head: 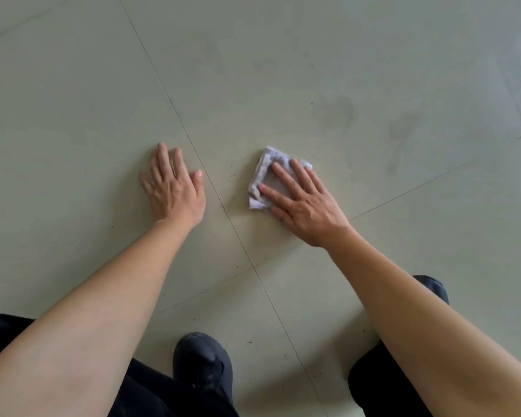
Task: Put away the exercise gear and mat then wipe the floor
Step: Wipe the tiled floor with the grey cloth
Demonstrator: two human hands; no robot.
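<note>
Now, cloth [266, 171]: small pale crumpled rag, lying on the floor [283, 70] just right of the tile seam [181, 123], in front of the person.
Right hand [301, 203]: fingers straight and spread, pressing down on the cloth, not curled round it.
Left hand [172, 188]: flat on bare tile left of the seam, fingers straight, holding nothing, apart from the cloth.
Marks: dark smudges [340, 115] beyond the cloth to the right; small specks [231, 167] near the seam.
Progress: no gear or mat in view, so putting away looks done; wiping is under way, and the smudges suggest more is left.
Writing: none readable, on the cloth or the black shoe [203, 362].
</note>
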